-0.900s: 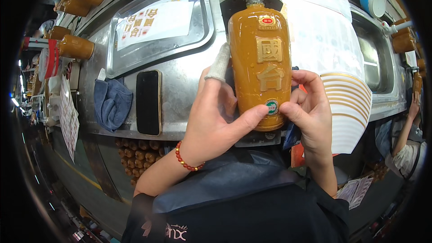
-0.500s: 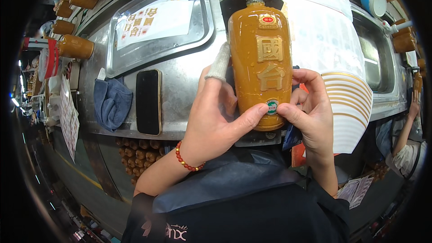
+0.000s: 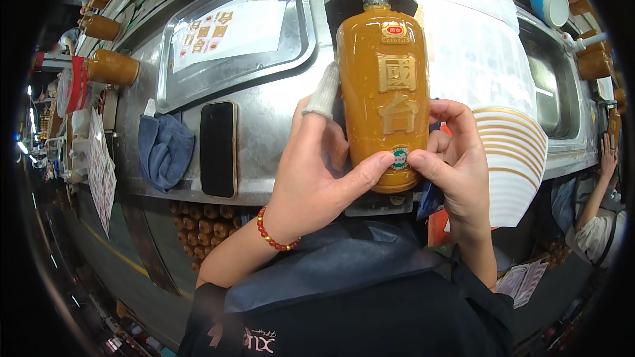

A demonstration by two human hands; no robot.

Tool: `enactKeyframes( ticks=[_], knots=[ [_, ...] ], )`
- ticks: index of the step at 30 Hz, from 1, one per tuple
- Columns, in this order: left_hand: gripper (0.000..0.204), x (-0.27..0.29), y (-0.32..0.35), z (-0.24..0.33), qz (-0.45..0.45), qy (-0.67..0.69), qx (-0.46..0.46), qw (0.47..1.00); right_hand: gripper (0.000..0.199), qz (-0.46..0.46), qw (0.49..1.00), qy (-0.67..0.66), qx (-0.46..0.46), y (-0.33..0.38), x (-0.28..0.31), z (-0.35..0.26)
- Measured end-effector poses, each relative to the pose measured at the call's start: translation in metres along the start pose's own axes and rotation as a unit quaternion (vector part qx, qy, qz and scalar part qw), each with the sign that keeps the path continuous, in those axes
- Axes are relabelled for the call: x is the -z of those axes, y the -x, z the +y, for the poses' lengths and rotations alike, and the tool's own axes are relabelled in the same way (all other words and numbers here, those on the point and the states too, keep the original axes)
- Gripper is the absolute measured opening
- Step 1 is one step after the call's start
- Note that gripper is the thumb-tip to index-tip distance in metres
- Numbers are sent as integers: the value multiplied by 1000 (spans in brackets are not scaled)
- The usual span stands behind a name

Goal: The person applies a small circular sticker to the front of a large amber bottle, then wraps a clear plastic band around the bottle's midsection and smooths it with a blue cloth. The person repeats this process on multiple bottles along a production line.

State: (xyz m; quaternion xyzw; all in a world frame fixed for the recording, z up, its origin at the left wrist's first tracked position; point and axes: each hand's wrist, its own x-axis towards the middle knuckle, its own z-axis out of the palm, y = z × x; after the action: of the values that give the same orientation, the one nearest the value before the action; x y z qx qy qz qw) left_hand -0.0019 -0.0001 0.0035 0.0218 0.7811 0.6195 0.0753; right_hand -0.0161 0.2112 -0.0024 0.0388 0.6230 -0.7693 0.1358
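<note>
Your metal bench (image 3: 261,116): layout unchanged over the last second. Its front edge runs near the amber bottle's (image 3: 365,92) base, so little room your side. Right is crowded: white sheet (image 3: 476,59), then striped fan stack (image 3: 512,165) (pokes past the edge, mind your forearm). Tray (image 3: 297,26) fills far left. Bottle rests mid-bench against the dark stand (image 3: 344,8), neck away from you. Left hand (image 3: 314,165) clasps its left flank; right hand (image 3: 458,165) pinches its lower right. Grips have barely shifted; I read a steady hold. Best space: bare metal between left hand and phone (image 3: 219,149). Smallest: round green sticker (image 3: 400,159), low on the bottle, thumb either side.
</note>
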Motion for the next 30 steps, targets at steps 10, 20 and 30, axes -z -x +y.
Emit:
enactKeyframes(
  ticks=[10, 20, 30],
  knots=[
    [94, 0, 1, -2, 0, 7, 0, 1000, 65, -7, 1000, -28, -2, -1, 2, 1],
    [102, 1, 0, -1, -5, -43, -20, 999, 66, 2, 1000, 0, -10, 0, -1, -2],
    [101, 0, 0, -1, -1, -26, -20, 999, 65, 7, 1000, 2, -15, 1, -2, -3]
  ],
)
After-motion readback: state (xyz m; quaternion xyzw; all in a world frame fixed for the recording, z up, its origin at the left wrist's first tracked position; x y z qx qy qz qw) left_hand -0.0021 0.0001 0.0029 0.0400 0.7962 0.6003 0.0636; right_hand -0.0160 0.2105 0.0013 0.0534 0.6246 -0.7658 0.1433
